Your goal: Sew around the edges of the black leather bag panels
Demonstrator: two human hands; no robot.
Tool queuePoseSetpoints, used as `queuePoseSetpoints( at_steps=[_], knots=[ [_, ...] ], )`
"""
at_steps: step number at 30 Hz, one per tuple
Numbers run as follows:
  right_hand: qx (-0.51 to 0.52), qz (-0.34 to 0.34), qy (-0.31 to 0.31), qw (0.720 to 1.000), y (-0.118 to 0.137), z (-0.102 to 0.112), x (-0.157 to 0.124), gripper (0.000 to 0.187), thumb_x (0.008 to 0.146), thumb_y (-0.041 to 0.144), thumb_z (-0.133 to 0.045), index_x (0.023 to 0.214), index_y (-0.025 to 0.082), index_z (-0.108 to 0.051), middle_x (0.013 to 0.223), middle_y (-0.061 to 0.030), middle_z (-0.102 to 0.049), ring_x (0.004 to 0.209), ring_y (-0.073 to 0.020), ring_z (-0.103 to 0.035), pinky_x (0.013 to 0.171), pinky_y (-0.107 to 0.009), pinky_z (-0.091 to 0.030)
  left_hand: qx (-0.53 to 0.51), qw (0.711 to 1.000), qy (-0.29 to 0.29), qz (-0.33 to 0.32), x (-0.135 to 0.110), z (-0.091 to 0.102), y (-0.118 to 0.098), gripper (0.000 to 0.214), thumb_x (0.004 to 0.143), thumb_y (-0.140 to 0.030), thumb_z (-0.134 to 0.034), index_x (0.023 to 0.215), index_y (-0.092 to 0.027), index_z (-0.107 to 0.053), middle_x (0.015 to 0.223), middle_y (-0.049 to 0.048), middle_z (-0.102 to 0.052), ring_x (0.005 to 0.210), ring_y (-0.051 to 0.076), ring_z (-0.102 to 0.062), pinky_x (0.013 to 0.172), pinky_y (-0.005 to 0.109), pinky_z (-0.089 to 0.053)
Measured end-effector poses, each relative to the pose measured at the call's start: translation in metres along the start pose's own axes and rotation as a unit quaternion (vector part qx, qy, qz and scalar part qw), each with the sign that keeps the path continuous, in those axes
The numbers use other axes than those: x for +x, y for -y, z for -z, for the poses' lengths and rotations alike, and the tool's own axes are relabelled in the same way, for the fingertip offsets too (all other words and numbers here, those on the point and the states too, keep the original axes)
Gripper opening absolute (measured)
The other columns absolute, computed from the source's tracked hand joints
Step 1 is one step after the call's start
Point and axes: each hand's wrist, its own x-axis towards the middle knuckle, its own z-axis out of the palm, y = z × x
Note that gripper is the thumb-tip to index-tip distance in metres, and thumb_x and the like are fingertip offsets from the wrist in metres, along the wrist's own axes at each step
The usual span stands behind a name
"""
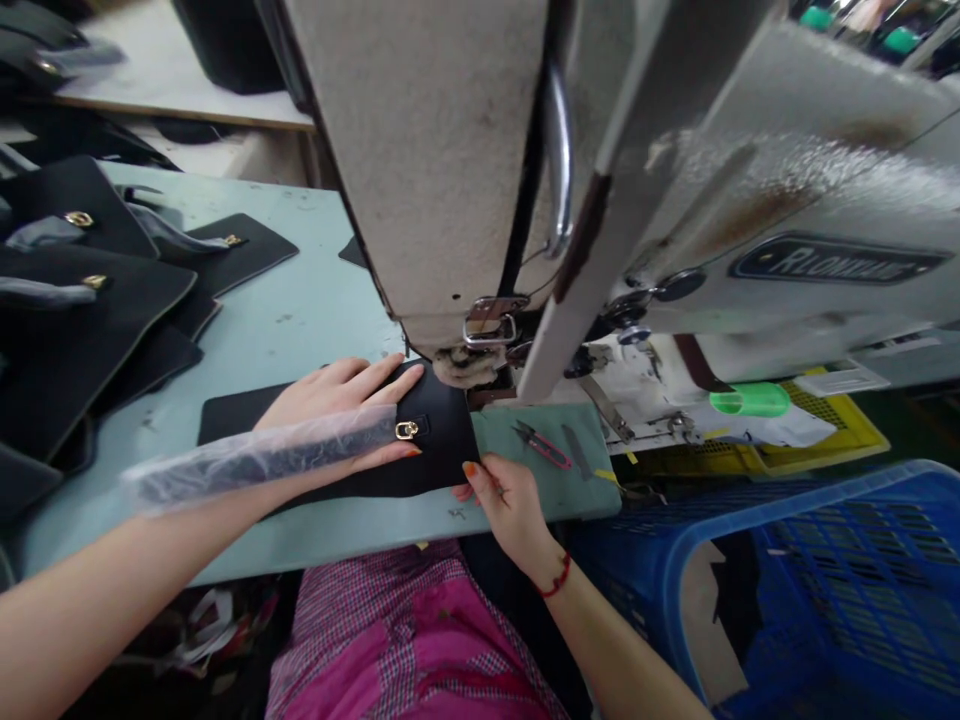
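Observation:
A black leather panel (442,450) lies flat on the pale green table, its far edge under the head of a sewing machine (442,180). On it sits a plastic-wrapped strap (262,460) with a gold buckle (406,430); the strap passes over my left wrist. My left hand (337,400) rests on the panel with its fingers stretched out and thumb apart, partly hidden by the strap. At the panel's near right corner, my right hand (510,500) pinches the edge between thumb and fingers. The needle area is hidden behind the machine head.
Pink-handled thread snips (544,445) lie on the table right of the panel. Several black panels with wrapped straps (97,280) are piled at left. A blue plastic crate (825,560) stands at lower right, and a yellow crate (855,440) sits behind it.

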Motion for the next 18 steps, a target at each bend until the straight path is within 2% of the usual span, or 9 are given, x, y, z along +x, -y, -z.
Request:
queuePoseSetpoints(
  at_steps=[9,18],
  knots=[
    [0.057,-0.025,0.001,0.998,0.002,-0.003,0.002,0.042,0.098,0.047,-0.054,0.068,0.018,-0.059,0.067,-0.0055,-0.072,0.061,-0.0148,-0.069,0.058,-0.022,-0.051,-0.019,0.999,0.038,-0.001,0.008,0.005,0.005,0.075,0.091,-0.068,-0.042,0.146,-0.018,-0.050,0.124,0.0173,-0.064,0.109,0.035,-0.057,0.089,0.045,-0.049],
    [0.115,-0.060,0.003,0.992,0.026,-0.002,0.015,0.048,0.095,0.054,-0.056,0.064,0.017,-0.057,0.058,-0.0014,-0.064,0.052,-0.0100,-0.060,0.054,-0.019,-0.047,-0.079,0.995,0.038,-0.050,0.024,0.007,0.028,0.078,0.092,-0.072,-0.032,0.135,-0.013,-0.059,0.101,0.0122,-0.070,0.085,0.025,-0.060,0.084,0.036,-0.047]
  ],
)
